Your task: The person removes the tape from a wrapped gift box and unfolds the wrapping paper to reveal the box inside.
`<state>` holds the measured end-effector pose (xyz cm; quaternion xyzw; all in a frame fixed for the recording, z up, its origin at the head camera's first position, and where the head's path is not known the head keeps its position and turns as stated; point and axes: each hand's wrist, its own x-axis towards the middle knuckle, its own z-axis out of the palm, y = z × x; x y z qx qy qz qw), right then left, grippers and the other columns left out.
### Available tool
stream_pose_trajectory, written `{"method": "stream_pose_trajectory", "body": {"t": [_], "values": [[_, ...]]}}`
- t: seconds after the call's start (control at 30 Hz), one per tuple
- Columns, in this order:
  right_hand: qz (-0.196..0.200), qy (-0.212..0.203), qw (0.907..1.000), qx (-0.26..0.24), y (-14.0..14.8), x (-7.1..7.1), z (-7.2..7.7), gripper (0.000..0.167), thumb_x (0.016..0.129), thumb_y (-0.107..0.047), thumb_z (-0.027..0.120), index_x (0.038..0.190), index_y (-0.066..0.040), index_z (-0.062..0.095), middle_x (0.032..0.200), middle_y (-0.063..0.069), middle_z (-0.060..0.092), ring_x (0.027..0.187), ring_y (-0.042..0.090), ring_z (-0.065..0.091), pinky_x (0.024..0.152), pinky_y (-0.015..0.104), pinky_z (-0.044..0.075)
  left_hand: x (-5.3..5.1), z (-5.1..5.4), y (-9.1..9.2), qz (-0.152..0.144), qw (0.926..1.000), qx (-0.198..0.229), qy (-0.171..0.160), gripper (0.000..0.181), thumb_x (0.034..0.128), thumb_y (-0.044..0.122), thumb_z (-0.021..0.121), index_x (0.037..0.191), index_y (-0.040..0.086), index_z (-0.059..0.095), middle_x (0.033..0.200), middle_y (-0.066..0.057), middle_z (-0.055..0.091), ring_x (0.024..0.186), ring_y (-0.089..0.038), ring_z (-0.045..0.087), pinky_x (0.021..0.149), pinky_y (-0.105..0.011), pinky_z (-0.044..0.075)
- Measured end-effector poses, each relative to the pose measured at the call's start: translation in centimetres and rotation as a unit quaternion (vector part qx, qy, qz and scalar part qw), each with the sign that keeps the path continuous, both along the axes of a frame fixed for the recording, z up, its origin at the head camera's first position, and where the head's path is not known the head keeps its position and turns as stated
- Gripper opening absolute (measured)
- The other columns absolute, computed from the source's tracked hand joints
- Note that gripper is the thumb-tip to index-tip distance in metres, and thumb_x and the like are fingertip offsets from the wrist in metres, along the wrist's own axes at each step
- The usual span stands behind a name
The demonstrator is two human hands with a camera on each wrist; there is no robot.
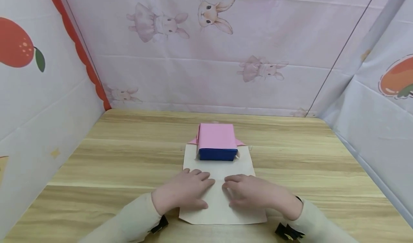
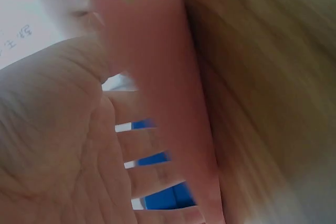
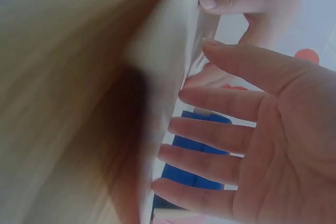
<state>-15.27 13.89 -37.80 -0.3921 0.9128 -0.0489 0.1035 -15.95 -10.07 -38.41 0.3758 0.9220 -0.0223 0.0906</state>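
A sheet of cream paper [image 1: 222, 216] lies lengthwise on the table, its near edge towards me. On its far end sits a small box with a pink top [image 1: 217, 136] and a dark blue front side [image 1: 217, 154]. My left hand [image 1: 187, 192] rests on the paper's left half, fingers spread. Mirroring it on the right half, my right hand [image 1: 255, 193] touches the paper with extended fingertips. A pink paper surface [image 2: 163, 87] covers the left fingertips in the left wrist view. In the right wrist view the fingers [image 3: 210, 129] meet the sheet's pale side, with blue showing between them.
Pink paper corners [image 1: 241, 142] stick out on both sides of the box. The wooden table [image 1: 113, 160] is bordered by a rabbit-print cloth wall [image 1: 193, 81] behind and fruit-print cloths [image 1: 38, 103] at the sides.
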Motion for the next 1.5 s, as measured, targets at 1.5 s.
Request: {"method": "stream_pose_trajectory", "body": {"t": [1.5], "values": [[-0.112, -0.068, 0.9884, -0.077, 4.9, -6.6, 0.6, 0.055, 0.090, -0.030, 0.069, 0.128, 0.008, 0.056, 0.103, 0.014, 0.068, 0.088, 0.018, 0.063, 0.077, 0.034, 0.055, -4.4, 1.0, -4.4, 0.141, 0.9896, 0.023, -0.011, 0.075, 0.0750, 0.058, 0.075, 0.135, 0.016, 0.057, 0.137, -0.014, 0.056, 0.126, -0.038, 0.051, 0.096, -0.064, 0.042]]}}
